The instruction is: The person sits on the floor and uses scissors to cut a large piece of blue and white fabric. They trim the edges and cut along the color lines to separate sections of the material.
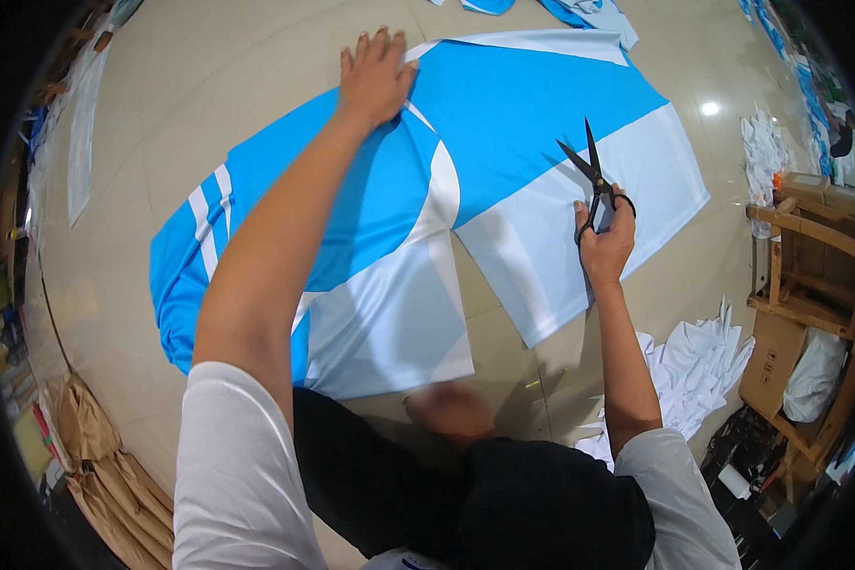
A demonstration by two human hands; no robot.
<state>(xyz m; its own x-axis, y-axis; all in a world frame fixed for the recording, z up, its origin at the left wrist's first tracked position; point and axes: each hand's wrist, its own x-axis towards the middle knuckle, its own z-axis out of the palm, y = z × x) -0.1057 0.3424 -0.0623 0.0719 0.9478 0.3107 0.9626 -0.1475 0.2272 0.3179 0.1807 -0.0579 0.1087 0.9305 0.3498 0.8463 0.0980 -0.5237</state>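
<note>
Bright blue fabric with white and pale-blue parts lies spread over the tiled floor in front of me. My left hand rests palm down on its upper edge, fingers stretched and spread. Black scissors sit in my right hand, with thumb and fingers at the handle loops. The blades stand apart and point up and away, over the pale-blue part at the right. A gap in the cloth opens between the two lower pale panels, and floor tile shows through it.
White cloth scraps are heaped at the lower right, with another white pile farther up. A wooden chair frame and a cardboard box stand along the right. Brown fabric or paper lies at the lower left. More blue and white pieces lie at the far edge.
</note>
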